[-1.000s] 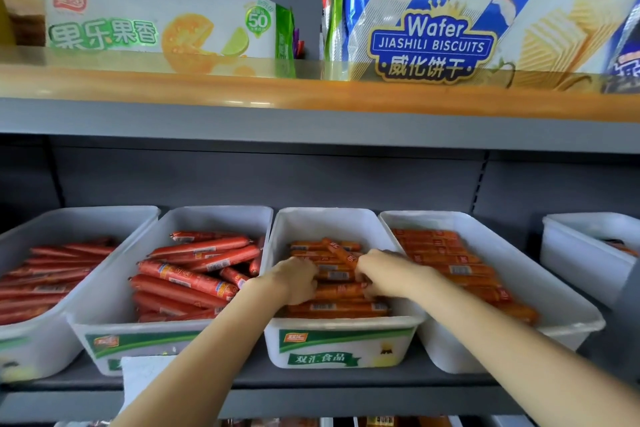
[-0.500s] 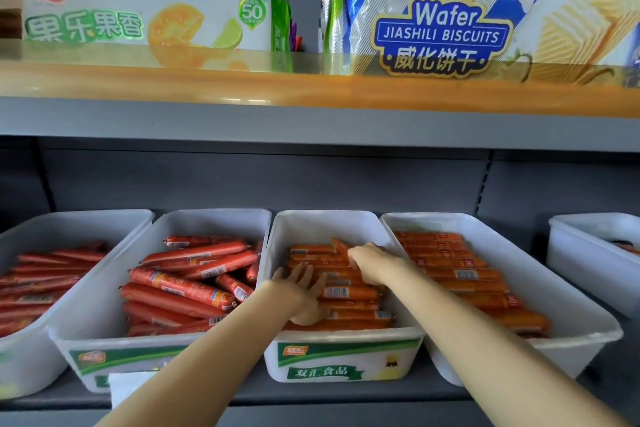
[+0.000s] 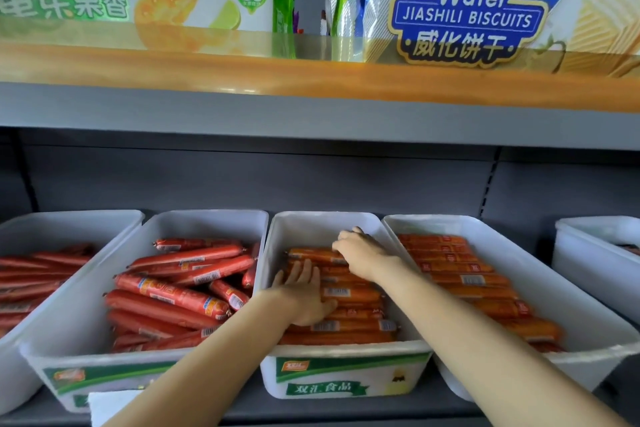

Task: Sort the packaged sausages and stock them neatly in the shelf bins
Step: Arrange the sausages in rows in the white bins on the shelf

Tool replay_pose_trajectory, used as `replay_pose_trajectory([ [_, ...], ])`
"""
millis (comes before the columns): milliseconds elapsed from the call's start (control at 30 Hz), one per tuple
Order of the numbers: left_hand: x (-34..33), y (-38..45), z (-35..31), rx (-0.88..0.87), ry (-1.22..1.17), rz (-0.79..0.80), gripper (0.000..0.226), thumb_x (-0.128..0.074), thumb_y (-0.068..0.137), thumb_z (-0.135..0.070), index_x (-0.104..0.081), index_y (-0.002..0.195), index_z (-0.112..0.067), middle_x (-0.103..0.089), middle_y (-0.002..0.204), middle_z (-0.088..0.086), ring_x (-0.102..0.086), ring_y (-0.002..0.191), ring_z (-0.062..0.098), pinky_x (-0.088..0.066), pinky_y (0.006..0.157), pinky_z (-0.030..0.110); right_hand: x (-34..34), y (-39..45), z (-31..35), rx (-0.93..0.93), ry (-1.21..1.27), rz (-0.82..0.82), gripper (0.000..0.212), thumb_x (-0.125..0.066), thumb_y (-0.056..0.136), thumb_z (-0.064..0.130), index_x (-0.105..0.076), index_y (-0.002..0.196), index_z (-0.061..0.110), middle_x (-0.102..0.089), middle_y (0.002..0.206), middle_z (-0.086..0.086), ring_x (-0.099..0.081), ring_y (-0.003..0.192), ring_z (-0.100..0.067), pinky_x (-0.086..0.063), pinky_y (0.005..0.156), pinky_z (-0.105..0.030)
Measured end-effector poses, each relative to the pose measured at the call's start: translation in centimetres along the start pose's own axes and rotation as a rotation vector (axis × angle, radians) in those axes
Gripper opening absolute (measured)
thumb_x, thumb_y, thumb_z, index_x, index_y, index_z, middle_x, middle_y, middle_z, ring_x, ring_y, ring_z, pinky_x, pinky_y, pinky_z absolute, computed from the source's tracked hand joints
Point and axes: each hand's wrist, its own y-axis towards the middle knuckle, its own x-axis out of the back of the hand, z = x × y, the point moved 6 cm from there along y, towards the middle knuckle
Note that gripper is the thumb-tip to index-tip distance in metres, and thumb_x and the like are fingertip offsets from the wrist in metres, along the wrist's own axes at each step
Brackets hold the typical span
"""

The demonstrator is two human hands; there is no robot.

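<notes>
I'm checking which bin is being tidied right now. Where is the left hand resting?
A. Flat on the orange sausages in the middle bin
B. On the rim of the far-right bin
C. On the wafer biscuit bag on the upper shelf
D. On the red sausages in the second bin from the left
A: the left hand lies with straight fingers on the orange sausages inside the middle bin, where the right hand also reaches.
</notes>
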Motion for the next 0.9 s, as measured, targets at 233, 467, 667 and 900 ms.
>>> replay_pose_trajectory([
  [233,-0.4,-0.9,-1.6,-0.163,-0.011,0.112,0.064,-0.023,0.098,-0.053,0.010,0.149,-0.031,0.018,0.156,-0.002,0.019,0.143,0.023,0.006,0.116,0.050,-4.2,1.1,-3.1,-0.179,-0.037,0.237,0.034,-0.043,0.089,0.001,-0.054,0.120,0.007,-0.058,0.118,-0.011,-0.059,0.096,-0.023,-0.051,0.085,-0.035],
  [467,-0.6,-1.0,-1.6,-0.121,0.045,0.213,0.070,-0.023,0.097,-0.056,0.016,0.148,-0.028,0.019,0.156,-0.003,0.015,0.144,0.022,0.005,0.116,0.047,1.1,-2.5,-1.2,-0.106,0.135,0.182,0.050,-0.030,0.093,-0.004,-0.041,0.140,0.011,-0.045,0.141,-0.012,-0.048,0.123,-0.030,-0.044,0.100,-0.040],
  [667,-0.9,-0.2,0.3,0.063,-0.002,0.100,0.073,-0.030,0.099,-0.044,0.015,0.148,-0.014,0.012,0.158,0.007,0.006,0.146,0.026,-0.004,0.119,0.044,1.4,-8.9,1.1,0.060,0.047,0.465,0.062,-0.032,0.090,-0.007,-0.038,0.144,0.024,-0.041,0.145,-0.006,-0.046,0.125,-0.027,-0.040,0.105,-0.036],
  [900,-0.6,-1.6,-0.4,0.029,0.096,0.095,0.055,-0.033,0.100,-0.026,-0.015,0.149,-0.010,-0.020,0.155,0.011,-0.031,0.137,0.026,-0.027,0.113,0.036,-0.6,-8.5,1.2,-0.026,-0.107,0.482,0.048,-0.041,0.093,-0.002,-0.046,0.138,0.012,-0.049,0.136,-0.013,-0.055,0.114,-0.031,-0.047,0.096,-0.039],
])
